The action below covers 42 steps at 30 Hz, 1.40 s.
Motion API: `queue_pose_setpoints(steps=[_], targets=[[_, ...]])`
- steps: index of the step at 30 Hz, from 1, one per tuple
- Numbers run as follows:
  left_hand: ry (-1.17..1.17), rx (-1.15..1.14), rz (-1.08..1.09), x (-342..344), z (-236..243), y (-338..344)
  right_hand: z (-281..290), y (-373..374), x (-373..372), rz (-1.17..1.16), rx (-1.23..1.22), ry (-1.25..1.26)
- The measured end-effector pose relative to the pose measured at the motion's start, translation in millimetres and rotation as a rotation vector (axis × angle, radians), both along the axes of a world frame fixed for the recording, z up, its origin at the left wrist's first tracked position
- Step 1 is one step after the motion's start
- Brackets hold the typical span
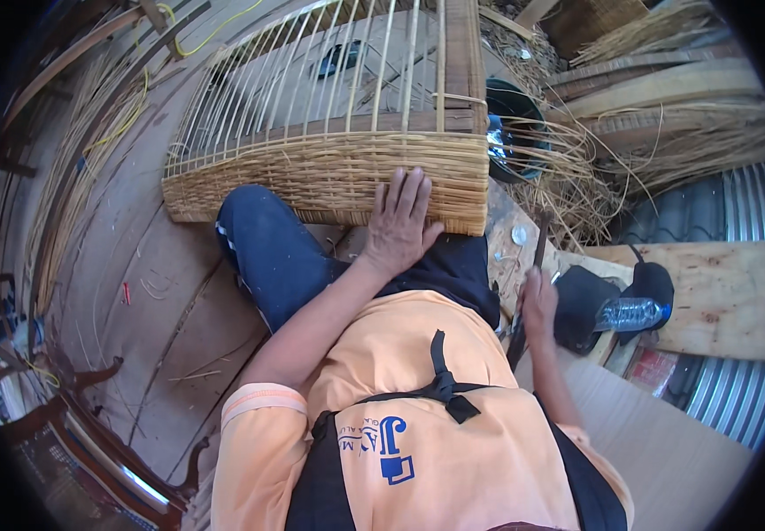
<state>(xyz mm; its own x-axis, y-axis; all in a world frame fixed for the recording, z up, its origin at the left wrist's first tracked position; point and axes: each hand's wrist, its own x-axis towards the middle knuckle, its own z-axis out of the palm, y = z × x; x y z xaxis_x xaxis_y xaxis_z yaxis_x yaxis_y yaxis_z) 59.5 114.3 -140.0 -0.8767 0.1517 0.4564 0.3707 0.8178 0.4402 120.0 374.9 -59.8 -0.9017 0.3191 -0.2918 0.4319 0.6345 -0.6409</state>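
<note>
left hand point(397, 226) spread flat, fingers apart, pressed on the woven band of the half-made wicker basket point(329, 177), clamped on nothing, just steadying. right hand point(537, 305) curled around a slim dark tool point(533, 283), handle up, well apart from the left, down beside the hip. basket lying just ahead of the left hand, propped against the blue-trousered knee point(267, 252).

judging by this: a pause between weaving rows, frame held still while the tool is fetched. next move probably calls for bringing the tool across to the woven edge under the left fingers, keeping the frame from rocking, working between upright stakes without snapping them.

basket band tight, ribbed, honey-coloured, curved at the near corner; bare pale stakes point(312, 80) rising beyond it, thin, springy, evenly spaced, tied to a flat wooden rail. beyond the right hand: a plywood board point(719, 292), rough and pale, a clear plastic bottle point(628, 312), a dark cap point(588, 301). farther out, loose tangled rattan strands point(577, 168), dry and wiry, and a black bowl point(515, 111). dusty wooden floor point(161, 292) off to the left.
</note>
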Motion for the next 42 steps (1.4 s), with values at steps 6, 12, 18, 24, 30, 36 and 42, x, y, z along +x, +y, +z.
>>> queue_pose_setpoints(steps=[6,12,18,24,30,36,42], targets=[[0.069,-0.077,-0.121,12,8,23,-155,94,111,0.149,0.459,-0.2],[0.039,-0.111,-0.151,7,4,22,-157,94,105,0.092,0.356,-0.108],[-0.003,0.11,0.112,15,1,-17,-57,30,-6,0.058,-0.159,0.232],[-0.277,0.911,1.084,1,-69,-121,-8,-88,-99,0.344,-0.418,0.424],[-0.538,1.937,1.526,22,-165,-198,-10,-125,-106,0.296,-0.308,0.417],[-0.167,2.53,0.726,4,-194,-219,-19,-112,-106,0.275,-0.213,0.423],[0.027,2.422,0.726,2,-199,-230,-16,-116,-104,0.282,-0.111,0.46]])
